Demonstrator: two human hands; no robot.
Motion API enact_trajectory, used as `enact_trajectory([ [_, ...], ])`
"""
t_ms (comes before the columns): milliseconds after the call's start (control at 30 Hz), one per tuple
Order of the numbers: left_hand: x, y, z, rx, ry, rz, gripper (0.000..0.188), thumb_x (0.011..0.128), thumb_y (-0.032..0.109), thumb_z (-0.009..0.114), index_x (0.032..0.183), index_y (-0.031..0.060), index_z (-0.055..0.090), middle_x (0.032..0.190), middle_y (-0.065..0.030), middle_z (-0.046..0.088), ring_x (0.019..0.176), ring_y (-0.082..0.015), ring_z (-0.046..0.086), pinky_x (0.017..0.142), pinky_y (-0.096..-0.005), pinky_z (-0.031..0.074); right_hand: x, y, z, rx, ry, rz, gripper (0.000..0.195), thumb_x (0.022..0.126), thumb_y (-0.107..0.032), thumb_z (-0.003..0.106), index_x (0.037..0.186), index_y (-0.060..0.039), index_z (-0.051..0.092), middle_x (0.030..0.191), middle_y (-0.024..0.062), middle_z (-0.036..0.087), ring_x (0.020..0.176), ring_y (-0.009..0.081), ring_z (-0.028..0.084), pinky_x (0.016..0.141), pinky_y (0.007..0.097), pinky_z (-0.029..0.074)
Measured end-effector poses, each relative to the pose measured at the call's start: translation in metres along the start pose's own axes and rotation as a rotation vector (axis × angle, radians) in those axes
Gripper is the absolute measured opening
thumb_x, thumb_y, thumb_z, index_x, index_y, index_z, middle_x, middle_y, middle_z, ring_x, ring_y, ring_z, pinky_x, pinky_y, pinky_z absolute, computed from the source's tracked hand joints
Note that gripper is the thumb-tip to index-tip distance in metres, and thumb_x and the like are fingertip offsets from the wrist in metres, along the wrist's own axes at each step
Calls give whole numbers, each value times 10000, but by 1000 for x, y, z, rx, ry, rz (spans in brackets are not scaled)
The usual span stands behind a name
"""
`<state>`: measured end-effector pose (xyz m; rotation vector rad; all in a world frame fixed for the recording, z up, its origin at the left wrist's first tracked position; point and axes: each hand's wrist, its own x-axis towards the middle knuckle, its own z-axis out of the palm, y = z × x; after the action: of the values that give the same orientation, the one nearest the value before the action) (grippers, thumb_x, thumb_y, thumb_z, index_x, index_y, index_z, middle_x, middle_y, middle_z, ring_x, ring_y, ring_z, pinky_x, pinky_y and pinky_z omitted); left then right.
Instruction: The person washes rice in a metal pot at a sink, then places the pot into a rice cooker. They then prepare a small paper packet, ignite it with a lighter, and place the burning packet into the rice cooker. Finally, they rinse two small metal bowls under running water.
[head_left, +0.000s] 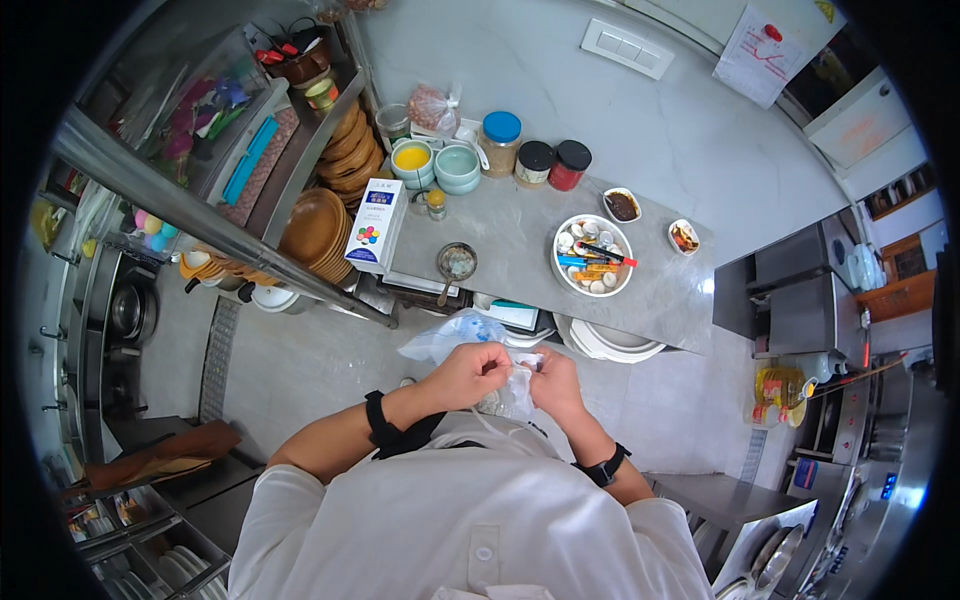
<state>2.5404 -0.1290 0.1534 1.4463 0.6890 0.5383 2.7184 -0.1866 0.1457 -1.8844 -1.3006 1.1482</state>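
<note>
In front of my waist, my left hand (469, 375) and my right hand (556, 381) are close together. The fingers of both hands pinch a white plastic bag (519, 388) between them. Part of something pale shows through the clear plastic below the left fingers, too covered to name. A thin white strip (487, 421) trails down from there across my apron. Just beyond the left hand hangs a translucent plastic bag with blue print (459, 331), at the front of the metal counter (517, 259).
A round white tub (592, 289) of markers and caps, a small ladle-like pan (457, 262), a tall white box (375, 225), bowls (457, 166) and jars (501, 142) stand on the counter. Stacked white plates (611, 341) sit underneath. A metal shelf post (225, 217) slants at left.
</note>
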Motion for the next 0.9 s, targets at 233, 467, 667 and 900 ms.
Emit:
enact_trajectory([
  [233, -12, 28, -27, -158, 47, -23, 231, 840, 75, 671, 723, 87, 473, 664, 71, 456, 592, -1, 384, 503, -201, 332, 3, -20, -28, 158, -267, -278, 654, 715, -238, 767, 1301, -92, 515, 985, 135, 649, 794, 236, 634, 712, 329, 499],
  [467, -7, 42, -30, -459, -1, -77, 179, 823, 11, 627, 764, 92, 479, 722, 57, 488, 608, -19, 410, 539, -181, 320, 21, -7, 7, 100, -158, -758, 734, 684, -261, 789, 1318, -66, 474, 1327, 156, 495, 1176, 315, 513, 955, 372, 426],
  [667, -7, 48, -44, -726, -51, -303, 87, 816, 38, 629, 793, 44, 546, 636, 43, 495, 542, -27, 390, 491, -188, 304, 17, -2, 14, -100, -222, -748, 379, 722, -210, 708, 1042, -62, 570, 916, 136, 612, 855, 348, 596, 734, 412, 479],
  [900, -12, 56, -15, -70, -38, -31, 156, 771, 1, 700, 692, 46, 573, 657, 32, 572, 585, -41, 477, 511, -217, 375, 28, -7, 15, -506, -280, -530, 386, 756, -154, 616, 1122, -84, 516, 844, 187, 633, 812, 382, 615, 672, 463, 490],
])
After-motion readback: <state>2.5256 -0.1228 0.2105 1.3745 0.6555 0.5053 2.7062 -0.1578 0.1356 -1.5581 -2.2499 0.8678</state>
